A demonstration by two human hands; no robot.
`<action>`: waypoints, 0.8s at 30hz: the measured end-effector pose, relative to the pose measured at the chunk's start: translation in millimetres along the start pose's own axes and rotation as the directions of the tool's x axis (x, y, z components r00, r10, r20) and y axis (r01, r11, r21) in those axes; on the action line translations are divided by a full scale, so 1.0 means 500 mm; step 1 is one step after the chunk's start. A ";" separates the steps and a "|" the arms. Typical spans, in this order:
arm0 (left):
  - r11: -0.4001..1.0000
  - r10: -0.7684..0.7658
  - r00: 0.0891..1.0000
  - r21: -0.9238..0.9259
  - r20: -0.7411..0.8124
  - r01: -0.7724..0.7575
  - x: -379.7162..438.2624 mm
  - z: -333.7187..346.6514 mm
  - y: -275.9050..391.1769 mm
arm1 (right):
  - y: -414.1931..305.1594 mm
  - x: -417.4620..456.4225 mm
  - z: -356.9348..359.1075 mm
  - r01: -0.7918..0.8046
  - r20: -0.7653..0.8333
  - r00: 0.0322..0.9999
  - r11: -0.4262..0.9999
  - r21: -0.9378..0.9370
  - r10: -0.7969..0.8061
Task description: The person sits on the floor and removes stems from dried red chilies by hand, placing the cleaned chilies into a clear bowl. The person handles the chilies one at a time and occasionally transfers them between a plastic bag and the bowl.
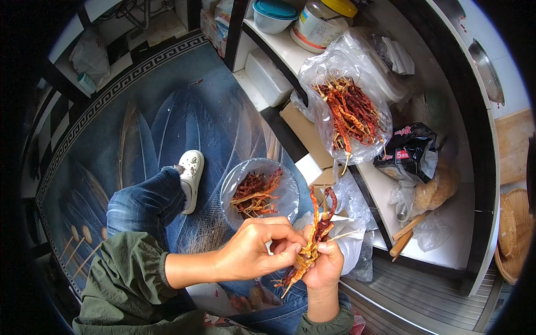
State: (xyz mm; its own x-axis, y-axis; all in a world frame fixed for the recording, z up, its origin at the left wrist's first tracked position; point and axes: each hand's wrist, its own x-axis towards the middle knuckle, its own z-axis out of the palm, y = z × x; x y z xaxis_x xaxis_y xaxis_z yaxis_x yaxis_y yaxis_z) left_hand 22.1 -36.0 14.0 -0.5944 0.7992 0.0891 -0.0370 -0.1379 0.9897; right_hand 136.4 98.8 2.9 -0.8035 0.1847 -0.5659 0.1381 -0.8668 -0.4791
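A small bunch of dried red chillies [312, 247], wrinkled and with pale stems, is held in my right hand [326, 264]. My left hand [268, 247] pinches one orange-red chilli of that bunch between thumb and forefinger. Just beyond my hands stands a round bin lined with clear plastic [289, 197], with more dried chillies [256, 193] lying inside it. Farther off, a clear plastic bag [312, 69] sits open at the shelf edge, and a heap of whole dried chillies [349, 111] fills it.
On the shelves at right are a teal-lidded tub [275, 16], a yellow-capped jar [320, 27], a black packet [408, 153] and wooden rods [406, 238]. Cardboard [305, 134] rests below the chilli bag. Woven baskets [515, 234] stand far right. A feather-patterned mat [167, 113] covers the floor.
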 end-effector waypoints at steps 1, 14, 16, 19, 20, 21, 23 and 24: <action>1.000 -0.004 1.000 -0.003 0.004 0.004 0.000 0.000 0.000 | -0.001 0.000 -0.001 -0.003 0.013 1.000 1.000 0.008 0.003; 0.727 -0.340 0.917 -0.560 0.210 0.398 -0.001 0.003 -0.027 | 0.001 -0.002 -0.002 0.036 0.008 0.999 0.999 0.030 -0.036; 0.666 -0.365 0.896 -0.602 0.252 0.441 -0.001 -0.002 -0.037 | 0.000 -0.003 0.000 0.024 0.023 0.999 0.998 0.053 -0.025; 0.597 -0.382 0.880 -0.651 0.283 0.469 -0.001 -0.004 -0.043 | 0.001 -0.004 0.003 0.022 -0.022 1.000 0.998 0.060 -0.021; 0.579 -0.385 0.877 -0.665 0.287 0.472 0.000 -0.003 -0.044 | 0.001 -0.005 0.004 0.023 -0.019 1.000 0.998 0.061 -0.022; 0.567 -0.397 0.871 -0.669 0.289 0.481 0.000 -0.003 -0.043 | 0.001 -0.005 0.005 0.024 -0.015 1.000 0.998 0.063 -0.023; 0.542 -0.422 0.858 -0.677 0.293 0.498 0.000 -0.004 -0.041 | 0.002 -0.006 0.004 0.022 -0.006 1.000 0.998 0.066 -0.022; 0.531 -0.428 0.854 -0.682 0.296 0.503 0.001 -0.003 -0.041 | 0.002 -0.006 0.003 0.021 -0.002 1.000 0.998 0.067 -0.021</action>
State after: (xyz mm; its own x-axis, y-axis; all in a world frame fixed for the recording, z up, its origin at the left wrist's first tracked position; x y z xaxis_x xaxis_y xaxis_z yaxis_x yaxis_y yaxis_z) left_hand 21.3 -33.8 -6.6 -0.2539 0.9147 -0.3144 -0.8666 -0.0708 0.4940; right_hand 138.1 97.0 5.0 -0.8053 0.2034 -0.5569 0.0823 -0.8919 -0.4447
